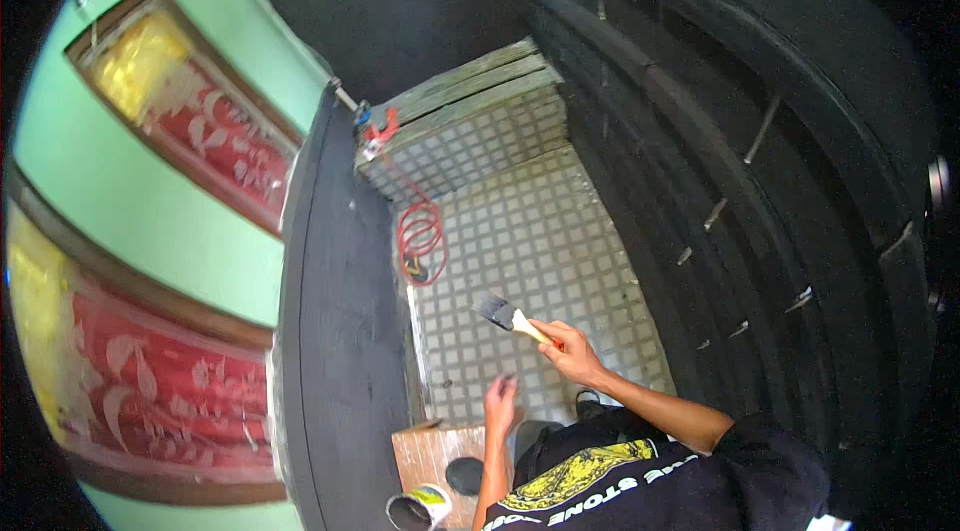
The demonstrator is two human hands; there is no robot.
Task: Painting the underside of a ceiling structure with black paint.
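My right hand [573, 355] is closed round the handle of a flat paintbrush [520, 322]. The brush points up and to the left over the tiled floor, its bristles coated in dark paint. To the left and lower down, my left hand [499, 409] has its fingers curled together. A small dark spot shows at its fingertips, too unclear to name. Below that hand, a white paint bucket [433, 499] with dark paint inside stands on a brown box-like surface [428, 446]. Beside the bucket lies a round dark lid [464, 476].
A coiled red hose [420, 236] rests on the checkered tile floor [520, 241] by the left wall [345, 301]. At the far end is a tiled ledge [470, 136] with a weathered top. The right wall [700, 131] is black, with short pieces sticking out. Red-curtained windows [215, 121] stand at left.
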